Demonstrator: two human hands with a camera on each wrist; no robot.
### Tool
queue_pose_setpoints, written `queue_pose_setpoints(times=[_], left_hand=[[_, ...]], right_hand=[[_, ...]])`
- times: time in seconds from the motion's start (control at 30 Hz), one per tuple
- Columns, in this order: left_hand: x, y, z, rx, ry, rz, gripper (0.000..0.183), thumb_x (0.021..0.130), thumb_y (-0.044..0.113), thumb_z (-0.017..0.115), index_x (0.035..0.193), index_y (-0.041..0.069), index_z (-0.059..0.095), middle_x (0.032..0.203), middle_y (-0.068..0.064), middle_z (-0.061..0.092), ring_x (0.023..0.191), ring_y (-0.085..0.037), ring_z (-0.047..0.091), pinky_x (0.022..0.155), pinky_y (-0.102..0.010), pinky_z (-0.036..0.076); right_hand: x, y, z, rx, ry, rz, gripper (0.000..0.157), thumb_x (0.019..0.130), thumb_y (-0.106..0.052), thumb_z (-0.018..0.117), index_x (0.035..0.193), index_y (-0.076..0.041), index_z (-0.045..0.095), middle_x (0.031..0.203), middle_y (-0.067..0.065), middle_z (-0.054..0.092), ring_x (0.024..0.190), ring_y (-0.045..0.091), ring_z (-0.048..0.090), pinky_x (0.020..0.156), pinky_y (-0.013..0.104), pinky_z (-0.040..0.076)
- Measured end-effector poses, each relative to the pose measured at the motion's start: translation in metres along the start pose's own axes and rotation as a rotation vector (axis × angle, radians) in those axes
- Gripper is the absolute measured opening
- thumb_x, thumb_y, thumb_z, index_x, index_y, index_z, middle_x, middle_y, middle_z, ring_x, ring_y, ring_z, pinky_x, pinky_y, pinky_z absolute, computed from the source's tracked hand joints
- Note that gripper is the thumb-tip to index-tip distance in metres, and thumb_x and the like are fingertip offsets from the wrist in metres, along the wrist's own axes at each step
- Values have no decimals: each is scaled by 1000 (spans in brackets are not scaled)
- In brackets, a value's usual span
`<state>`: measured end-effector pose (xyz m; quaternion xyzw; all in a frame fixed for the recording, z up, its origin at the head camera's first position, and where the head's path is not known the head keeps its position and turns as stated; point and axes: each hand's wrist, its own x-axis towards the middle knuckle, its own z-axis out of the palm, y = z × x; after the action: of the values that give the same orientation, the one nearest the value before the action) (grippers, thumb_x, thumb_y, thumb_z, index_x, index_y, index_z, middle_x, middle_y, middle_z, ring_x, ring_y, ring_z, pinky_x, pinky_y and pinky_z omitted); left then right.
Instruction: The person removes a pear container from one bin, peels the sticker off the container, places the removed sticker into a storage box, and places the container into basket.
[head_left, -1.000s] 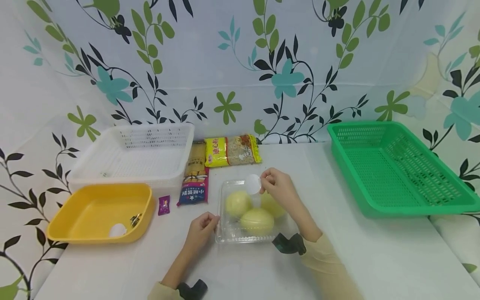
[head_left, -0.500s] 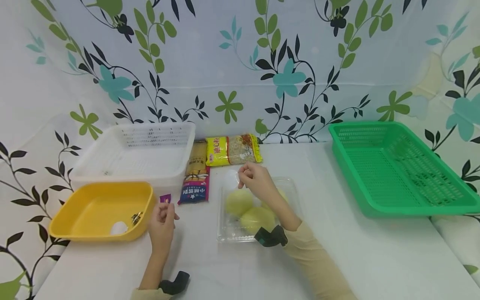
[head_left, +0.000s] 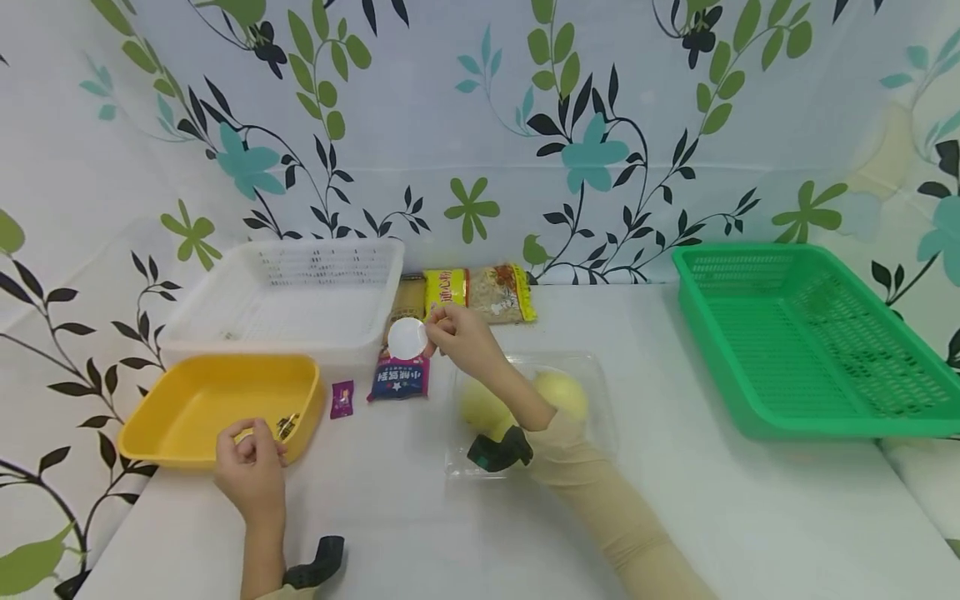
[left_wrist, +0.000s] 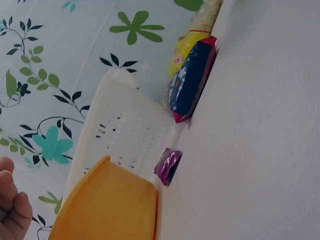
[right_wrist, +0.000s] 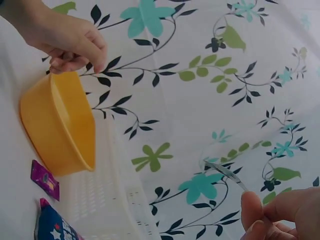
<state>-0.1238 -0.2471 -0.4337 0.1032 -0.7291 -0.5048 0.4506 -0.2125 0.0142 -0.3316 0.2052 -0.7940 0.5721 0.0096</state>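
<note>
In the head view my right hand [head_left: 465,337] pinches a thin white disc [head_left: 407,338] between thumb and fingertips, above the tabletop packets. The right wrist view shows this disc [right_wrist: 227,173] nearly edge-on and slightly curved. My left hand [head_left: 251,471] is over the near side of the yellow bin [head_left: 202,408], its fingers loosely curled with nothing visible in them. A small gold-coloured item [head_left: 287,426] lies in that bin. Below my right forearm sits a clear plastic box [head_left: 592,371] with pale yellow, rounded fruit-like things [head_left: 561,393], partly hidden by the arm.
Behind the yellow bin is a white basket [head_left: 300,321]. A small purple packet [head_left: 342,399] and a blue-and-brown packet [head_left: 399,382] lie right of the bin. At the back is a yellow pasta bag [head_left: 498,293]; a green basket [head_left: 817,342] stands far right.
My left hand has left the clear box and moved left to the yellow bin. My right hand has carried the white disc left, from above the box to the packets.
</note>
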Motion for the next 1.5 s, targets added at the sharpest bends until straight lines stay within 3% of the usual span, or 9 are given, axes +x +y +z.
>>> queue_pose_setpoints(times=[0.1,0.33,0.37,0.47,0.67,0.97,1.13,1.3,1.5], left_hand=[[3,-6,-5,54,25,-40,10,88,11,53,90,1,54,49,6,51,38,-3,46,37,-11,35],[17,-23,-23,232,84,-105,11,88,19,53,89,8,54,45,13,44,35,1,36,35,-12,27],[19,-25,-25,247,102,-113,11,87,20,53,89,9,54,45,13,43,35,1,35,35,-12,26],[22,-33,-30,269,132,-166,8,87,21,52,89,13,53,44,12,41,34,2,33,35,-13,25],[19,-43,-31,273,86,-248,13,87,23,52,92,11,53,43,7,41,34,-1,34,34,-15,25],[17,-51,-36,283,49,-285,18,86,21,53,95,5,53,45,10,43,35,0,36,37,-14,28],[14,-55,-36,300,8,-300,19,86,21,54,95,4,52,50,12,44,40,0,37,40,-12,30],[12,-58,-35,278,46,-325,11,84,17,55,89,7,54,54,10,46,44,-1,39,40,-14,31],[25,-58,-42,290,117,-302,12,83,18,56,87,7,56,64,7,47,51,1,42,48,-7,34]], right_hand=[[5,-1,11,19,-23,16,8,90,-7,50,90,-1,54,63,6,60,56,22,47,45,21,31],[20,-9,43,39,-90,41,9,91,-9,52,92,0,55,66,7,59,60,18,53,65,19,46],[22,-9,48,48,-104,48,9,91,-9,52,92,0,55,65,6,59,61,17,53,57,18,44],[26,-8,63,56,-158,68,9,91,-9,52,92,-1,55,64,3,59,60,17,51,53,16,42],[31,1,88,119,-218,102,10,90,-9,53,91,0,56,64,3,60,58,17,50,51,17,41],[41,6,129,143,-218,252,10,90,-12,54,89,-3,58,67,3,62,53,10,47,48,17,39],[40,13,140,138,-232,252,6,88,-8,56,85,-3,57,65,1,61,58,17,53,47,18,39],[42,23,155,98,-232,257,6,87,-7,56,82,-4,58,62,-2,61,58,14,52,53,23,45],[54,18,181,114,-228,270,12,90,-8,54,78,-5,55,60,-2,60,53,19,48,51,27,46]])
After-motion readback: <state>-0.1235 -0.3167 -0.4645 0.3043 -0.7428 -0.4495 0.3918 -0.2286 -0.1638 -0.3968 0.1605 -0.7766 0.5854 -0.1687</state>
